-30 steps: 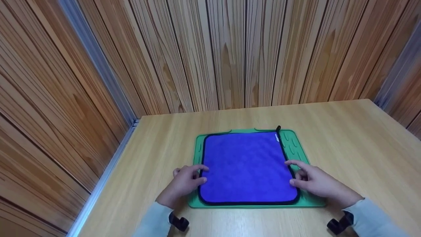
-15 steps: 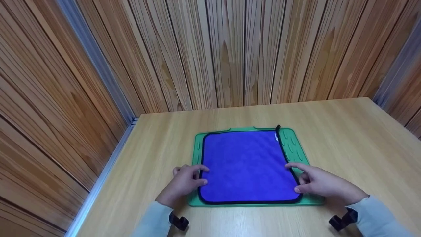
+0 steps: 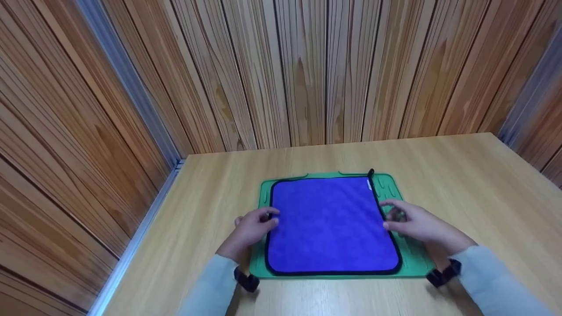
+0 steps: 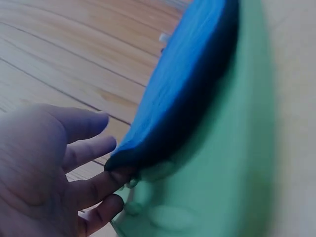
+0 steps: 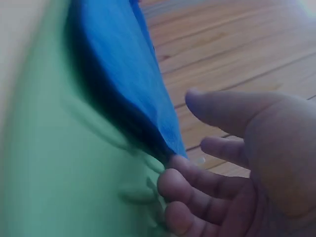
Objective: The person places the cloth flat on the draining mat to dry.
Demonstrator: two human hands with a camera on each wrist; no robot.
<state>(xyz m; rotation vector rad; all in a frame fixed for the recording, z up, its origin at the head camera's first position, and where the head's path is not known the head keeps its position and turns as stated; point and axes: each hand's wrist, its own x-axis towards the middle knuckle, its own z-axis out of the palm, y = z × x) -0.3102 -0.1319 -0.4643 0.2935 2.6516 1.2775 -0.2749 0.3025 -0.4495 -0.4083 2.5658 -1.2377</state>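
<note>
A blue towel (image 3: 329,224) with black trim, a black corner loop and a small white tag lies spread flat on a green board (image 3: 417,263). My left hand (image 3: 250,230) is at the towel's left edge, thumb and index finger over the border. In the left wrist view the thumb stands off the towel (image 4: 170,84) while a finger (image 4: 98,190) meets its black edge from below. Opposite it, my right hand (image 3: 421,224) is at the right edge. The right wrist view shows its thumb (image 5: 222,111) apart from the cloth and its fingertips right at the towel's corner (image 5: 168,136).
The board bears raised oblong bumps along its right side and rests on a light wooden table (image 3: 474,184). Wood-panelled walls (image 3: 303,74) rise behind and to the left, with a metal strip (image 3: 136,83) in the corner. Black wrist cameras (image 3: 247,281) sit at both cuffs.
Both hands have slid away from me along the towel's side edges, the right one farther over the last half second. The towel and board keep their places.
</note>
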